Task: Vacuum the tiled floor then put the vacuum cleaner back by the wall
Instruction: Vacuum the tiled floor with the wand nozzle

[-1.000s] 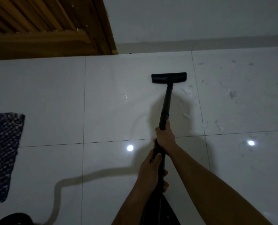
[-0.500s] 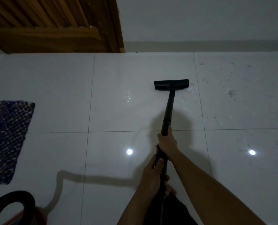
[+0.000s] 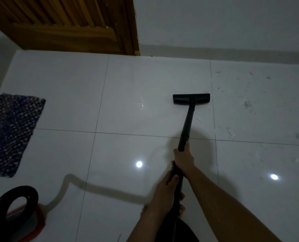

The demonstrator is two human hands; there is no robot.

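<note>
Gripping the black wand (image 3: 186,130), the right hand (image 3: 183,160) wrapped it higher and the left hand (image 3: 164,194) lower, with the floor head (image 3: 191,99) flat on the glossy white tiled floor (image 3: 127,102). Debris specks (image 3: 246,104) lay right of it; a blue mat (image 3: 10,135) and the vacuum body (image 3: 14,212) sat left, a wooden door (image 3: 66,27) and white wall (image 3: 215,23) beyond.

We stand in a home: glossy white floor tiles (image 3: 61,88), a slatted wooden door (image 3: 66,23), a plain wall (image 3: 215,20), and a small woven mat (image 3: 12,133) (dimly lit).
</note>
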